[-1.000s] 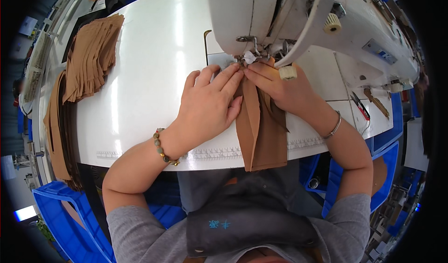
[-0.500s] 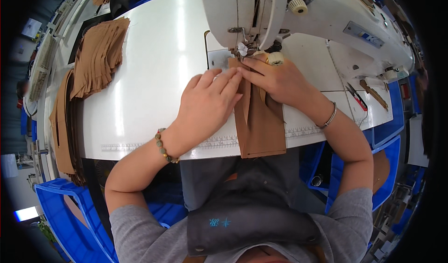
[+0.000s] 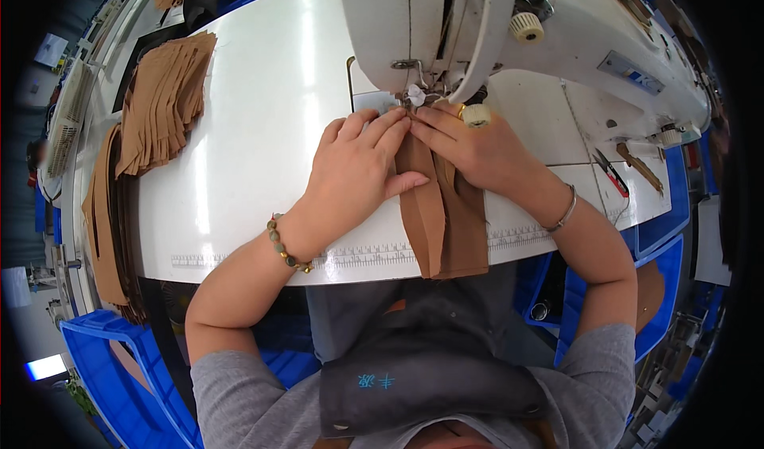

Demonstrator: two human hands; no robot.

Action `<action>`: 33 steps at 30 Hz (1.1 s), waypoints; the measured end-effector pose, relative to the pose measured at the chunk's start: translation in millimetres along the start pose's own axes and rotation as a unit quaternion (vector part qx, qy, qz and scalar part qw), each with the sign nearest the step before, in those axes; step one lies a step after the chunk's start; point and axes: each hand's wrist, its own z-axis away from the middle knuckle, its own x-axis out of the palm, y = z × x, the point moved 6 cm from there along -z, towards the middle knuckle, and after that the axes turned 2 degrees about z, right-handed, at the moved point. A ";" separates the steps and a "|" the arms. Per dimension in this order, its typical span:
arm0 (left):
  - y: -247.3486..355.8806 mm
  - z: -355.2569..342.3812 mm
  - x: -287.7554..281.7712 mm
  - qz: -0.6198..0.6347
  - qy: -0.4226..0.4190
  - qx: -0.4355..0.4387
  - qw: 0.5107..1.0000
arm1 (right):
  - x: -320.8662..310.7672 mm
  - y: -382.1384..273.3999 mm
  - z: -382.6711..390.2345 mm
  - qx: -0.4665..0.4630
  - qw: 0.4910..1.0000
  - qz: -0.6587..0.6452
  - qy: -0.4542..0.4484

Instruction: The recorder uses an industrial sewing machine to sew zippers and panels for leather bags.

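Note:
Brown fabric strips run from beneath the presser foot of a white sewing machine down over the table's front edge, one layer folded lengthwise. My left hand rests on their left side, fingertips close to the presser foot, thumb stretched out across the cloth. My right hand lies on the right side, fingers extended on the fabric just below the needle area, its thumb hidden. The two hands' fingertips nearly meet. Both look open, pressing on the cloth from above; the needle itself is too small to make out.
Stacked brown pieces and longer strips lie at the table's left. Red-handled snips and a narrow brown scrap are at right. Blue bins stand beside and below the table; a ruler scale follows the front edge.
My left hand lifted slightly back, then returned toward the presser foot with its thumb further out over the fabric. The loose fabric flaps have shifted. The view has moved a little.

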 end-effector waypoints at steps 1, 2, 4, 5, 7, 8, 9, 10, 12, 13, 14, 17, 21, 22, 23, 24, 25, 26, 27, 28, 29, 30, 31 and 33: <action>-0.9 -1.0 -0.9 -0.001 0.004 0.001 1.000 | 0.9 1.0 -0.2 0.003 1.000 0.004 -0.001; -1.5 -1.5 -1.0 -0.006 0.002 0.002 1.000 | 1.7 2.0 -0.3 0.006 1.000 0.008 -0.002; -1.6 -2.1 -0.4 -0.008 -0.001 0.002 1.000 | 2.3 2.5 -0.6 0.007 1.000 0.010 -0.001; -1.7 -2.3 -1.0 -0.007 0.003 0.002 1.000 | 1.9 2.5 -1.0 0.007 1.000 0.011 0.002; -0.4 -0.7 -2.3 -0.007 0.008 0.001 1.000 | 1.5 1.6 -2.3 0.001 1.000 0.017 -0.001; 1.9 1.0 -3.8 -0.015 0.014 0.004 1.000 | 0.8 1.1 -2.8 -0.002 1.000 0.022 -0.002; 4.6 3.0 -5.6 -0.023 0.019 0.008 1.000 | -0.4 -0.1 -3.0 -0.005 1.000 0.023 -0.004; 9.1 7.8 -8.1 -0.023 0.019 0.007 1.000 | -0.6 -1.5 -2.6 -0.010 1.000 0.019 -0.019; 34.3 29.0 -10.9 -0.054 -0.019 0.055 0.997 | -4.1 -6.9 0.9 -0.010 0.999 0.010 -0.038; 49.0 41.9 -14.1 -0.051 -0.028 0.083 0.995 | -7.0 -15.3 4.6 -0.048 0.998 0.000 -0.049; 60.9 55.9 -20.1 -0.050 -0.027 0.084 0.995 | -9.8 -23.3 8.4 -0.083 0.994 -0.012 -0.063; 98.0 93.7 -29.7 -0.067 -0.061 0.160 0.983 | -25.3 -53.4 29.3 -0.102 0.989 -0.058 -0.093; 110.3 109.6 -32.3 -0.051 -0.042 0.142 0.988 | -44.6 -93.5 52.5 -0.095 0.985 -0.099 -0.107; 110.2 109.8 -34.6 -0.046 -0.022 0.140 0.989 | -47.7 -98.6 55.8 -0.073 0.987 -0.098 -0.106; 108.2 108.9 -34.7 -0.046 -0.022 0.141 0.989 | -50.0 -102.4 58.3 -0.062 0.988 -0.098 -0.104; 103.0 105.9 -37.1 0.002 -0.010 0.128 0.992 | -50.9 -106.3 60.3 -0.065 0.987 -0.093 -0.110; 97.3 101.5 -39.5 0.050 0.002 0.114 0.992 | -52.0 -108.4 61.4 -0.061 0.988 -0.092 -0.108; 93.1 96.6 -40.6 0.050 0.002 0.115 0.992 | -53.9 -108.9 62.1 -0.053 0.989 -0.094 -0.098; 84.9 90.1 -41.4 0.085 -0.009 0.087 0.993 | -53.4 -109.5 62.7 -0.055 0.989 -0.090 -0.105; 76.3 82.1 -40.2 0.117 -0.029 0.056 0.991 | -53.5 -110.0 63.0 -0.057 0.989 -0.091 -0.105; 68.2 71.3 -39.1 0.095 -0.019 0.036 0.995 | -53.3 -110.0 63.6 -0.058 0.987 -0.093 -0.114; 60.6 58.9 -37.6 0.095 -0.006 0.040 0.995 | -54.6 -110.0 63.2 -0.061 0.989 -0.089 -0.105; 51.7 45.9 -35.8 0.063 0.008 0.041 0.997 | -53.3 -110.5 63.5 -0.061 0.986 -0.088 -0.126; 37.2 22.9 -29.9 0.031 0.025 0.043 0.998 | -52.4 -110.4 60.9 -0.062 0.984 -0.084 -0.147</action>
